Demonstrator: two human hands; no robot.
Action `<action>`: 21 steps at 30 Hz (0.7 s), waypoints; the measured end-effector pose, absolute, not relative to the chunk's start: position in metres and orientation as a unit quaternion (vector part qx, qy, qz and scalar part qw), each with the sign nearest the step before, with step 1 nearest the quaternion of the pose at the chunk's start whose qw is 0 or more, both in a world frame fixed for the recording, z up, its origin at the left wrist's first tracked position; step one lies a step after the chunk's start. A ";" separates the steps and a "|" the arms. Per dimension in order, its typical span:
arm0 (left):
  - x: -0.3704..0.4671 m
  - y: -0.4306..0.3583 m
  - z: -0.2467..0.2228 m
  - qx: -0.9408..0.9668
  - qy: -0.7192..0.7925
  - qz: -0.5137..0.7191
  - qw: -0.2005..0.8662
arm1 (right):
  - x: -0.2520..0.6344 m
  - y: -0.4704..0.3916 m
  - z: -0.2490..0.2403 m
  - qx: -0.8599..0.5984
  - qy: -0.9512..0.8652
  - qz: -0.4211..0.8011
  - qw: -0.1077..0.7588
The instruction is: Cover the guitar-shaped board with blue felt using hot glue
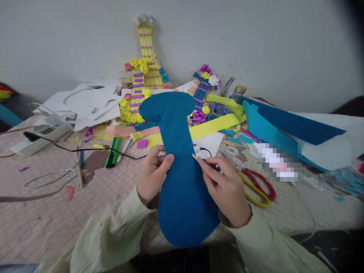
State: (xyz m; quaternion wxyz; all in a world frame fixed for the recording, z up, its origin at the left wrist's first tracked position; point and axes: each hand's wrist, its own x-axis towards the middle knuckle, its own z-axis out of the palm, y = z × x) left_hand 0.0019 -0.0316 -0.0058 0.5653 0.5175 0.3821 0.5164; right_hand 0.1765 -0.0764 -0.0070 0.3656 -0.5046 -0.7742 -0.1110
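A dark blue cutout [184, 189], wide and round at the bottom with a straight neck and a broad curved top, stands upright before me. My left hand [153, 174] grips the left edge of its neck, thumb in front and the other fingers partly hidden behind. On the opposite edge, my right hand [226, 185] pinches a small pale stick [194, 156] between thumb and forefinger. The stick's tip lies against the right edge of the neck. Right beside that hand are scissors [257, 187] with one red and one yellow handle loop.
Decorated yellow [146, 45] and blue [201, 93] string-instrument models lean at the back wall. A green cutter [113, 152], a white pen [124, 149] and a power strip [42, 136] with cables lie left. Blue sheets [301, 121] and a yellow strip [218, 126] lie right.
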 end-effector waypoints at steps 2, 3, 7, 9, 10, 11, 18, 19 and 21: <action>0.002 -0.031 -0.006 0.516 0.385 0.518 0.563 | 0.174 -0.078 -0.007 -0.503 -0.777 -0.106 0.364; 0.002 -0.031 -0.006 0.517 0.385 0.519 0.561 | 0.173 -0.079 -0.007 -0.501 -0.778 -0.103 0.365; 0.003 -0.032 -0.006 0.518 0.384 0.521 0.559 | 0.171 -0.081 -0.005 -0.493 -0.779 -0.097 0.376; 0.003 -0.032 -0.007 0.518 0.387 0.522 0.556 | 0.171 -0.081 -0.005 -0.486 -0.780 -0.098 0.382; 0.003 -0.032 -0.006 0.519 0.389 0.523 0.553 | 0.171 -0.081 -0.004 -0.482 -0.781 -0.100 0.384; 0.003 -0.032 -0.006 0.521 0.390 0.525 0.548 | 0.171 -0.081 -0.005 -0.479 -0.781 -0.102 0.387; 0.003 -0.031 -0.003 0.538 0.401 0.529 0.519 | 0.168 -0.086 -0.009 -0.450 -0.784 -0.081 0.419; 0.003 -0.031 -0.003 0.539 0.401 0.529 0.518 | 0.168 -0.086 -0.009 -0.458 -0.780 -0.083 0.419; 0.003 -0.031 -0.004 0.539 0.402 0.529 0.518 | 0.168 -0.086 -0.010 -0.481 -0.768 -0.089 0.414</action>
